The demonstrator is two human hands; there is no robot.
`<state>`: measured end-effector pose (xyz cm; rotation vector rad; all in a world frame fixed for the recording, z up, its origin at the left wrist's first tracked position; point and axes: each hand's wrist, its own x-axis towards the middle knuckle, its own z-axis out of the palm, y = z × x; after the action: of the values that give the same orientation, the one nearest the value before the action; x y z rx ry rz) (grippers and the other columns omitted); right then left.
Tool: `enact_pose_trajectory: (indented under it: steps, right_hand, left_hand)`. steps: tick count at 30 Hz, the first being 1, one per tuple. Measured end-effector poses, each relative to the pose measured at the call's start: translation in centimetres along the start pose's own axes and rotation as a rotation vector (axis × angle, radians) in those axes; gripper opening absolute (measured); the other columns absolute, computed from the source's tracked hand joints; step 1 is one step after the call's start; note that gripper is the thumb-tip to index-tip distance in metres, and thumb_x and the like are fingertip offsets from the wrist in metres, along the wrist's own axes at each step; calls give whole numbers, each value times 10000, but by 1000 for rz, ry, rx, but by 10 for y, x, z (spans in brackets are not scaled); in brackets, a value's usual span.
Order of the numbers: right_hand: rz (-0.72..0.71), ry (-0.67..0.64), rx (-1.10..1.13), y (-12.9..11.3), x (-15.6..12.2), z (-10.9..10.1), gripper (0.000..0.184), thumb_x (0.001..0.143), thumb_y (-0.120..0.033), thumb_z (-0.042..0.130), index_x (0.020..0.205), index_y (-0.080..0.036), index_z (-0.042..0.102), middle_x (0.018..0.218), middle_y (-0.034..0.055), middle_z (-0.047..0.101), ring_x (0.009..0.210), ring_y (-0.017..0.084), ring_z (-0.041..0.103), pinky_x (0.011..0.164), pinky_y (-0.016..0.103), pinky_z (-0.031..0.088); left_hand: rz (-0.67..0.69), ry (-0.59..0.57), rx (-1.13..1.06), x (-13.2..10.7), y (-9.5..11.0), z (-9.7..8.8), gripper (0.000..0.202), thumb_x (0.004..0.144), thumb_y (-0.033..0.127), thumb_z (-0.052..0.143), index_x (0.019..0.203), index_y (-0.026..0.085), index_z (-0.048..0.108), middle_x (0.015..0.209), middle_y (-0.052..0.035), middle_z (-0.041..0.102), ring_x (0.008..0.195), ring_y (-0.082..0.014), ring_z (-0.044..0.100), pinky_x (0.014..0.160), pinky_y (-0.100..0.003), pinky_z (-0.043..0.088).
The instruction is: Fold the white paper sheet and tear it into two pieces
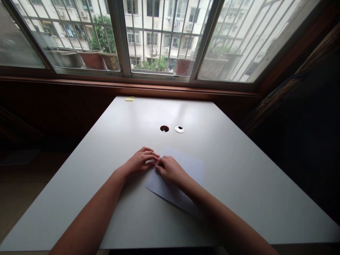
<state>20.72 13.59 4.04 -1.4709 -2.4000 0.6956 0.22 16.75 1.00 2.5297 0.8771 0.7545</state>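
Sheet of white paper (192, 166), one: on the white desk (119, 134), nearer the person than the two round fittings, set askew, a dark line along its near edge.
Left hand (142, 161): at the paper's left edge, fingers loosely bent, a narrow gap between thumb and fingers; whether the tips grip the edge cannot be told.
Right hand (170, 169): over the paper, fingers curled in at the same edge, just beside the left fingertips; a hold or mere pressing cannot be told apart.
Cable hole (164, 129): round, dark, beyond the hands.
Silver grommet cover (179, 129): just right of the hole.
Yellow sticky note (129, 99): at the desk's far left corner.
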Motion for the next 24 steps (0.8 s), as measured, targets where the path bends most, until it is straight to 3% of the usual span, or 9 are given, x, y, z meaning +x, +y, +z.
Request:
enact_pose_trajectory:
  steps: [6,10,14,17,20,24]
  right_hand:
    - [-43,63,26,5,-7,7,93,922,-243,592,860,-184,629,907,52,630,916,182,570,818,281,411]
    - [-144,-4,112,13,-14,-3,66,925,-241,603,887,-191,623,924,44,635,939,185,574,835,293,425]
    - [-168,-96,177,27,-23,-19,106,930,-312,614,932,-206,621,912,34,624,910,187,574,794,298,441]
    - [-169,-130,202,36,-31,-26,177,890,-326,665,1023,-222,612,907,24,612,901,188,573,786,304,452]
    - [-182,-152,290,43,-39,-32,296,837,-321,721,1078,-232,575,935,13,623,871,174,583,775,300,466]
    - [-113,-204,419,56,-56,-46,449,803,-352,752,1167,-252,509,961,2,657,861,165,611,788,303,488]
  left_hand:
    - [-43,27,16,-2,4,-2,303,926,212,601,1223,267,628,1215,-33,661,1185,-232,523,1046,-407,443]
    - [-92,110,16,-6,5,-4,306,937,204,569,1235,261,612,1215,-57,635,1136,-226,549,1027,-415,452]
    - [-181,163,-111,-1,26,-8,237,959,295,561,1180,253,633,1135,-64,647,1078,-219,575,968,-399,482]
    - [-280,6,-318,4,53,-9,408,908,414,640,1280,263,563,1093,-64,638,975,-202,614,849,-349,532]
    - [-323,-177,-347,6,74,-3,714,787,443,772,1405,310,439,1101,-57,621,1009,-230,596,874,-377,519]
    - [-339,-167,-217,0,84,13,770,755,361,804,1415,312,410,1128,-57,599,1097,-270,515,957,-434,464]
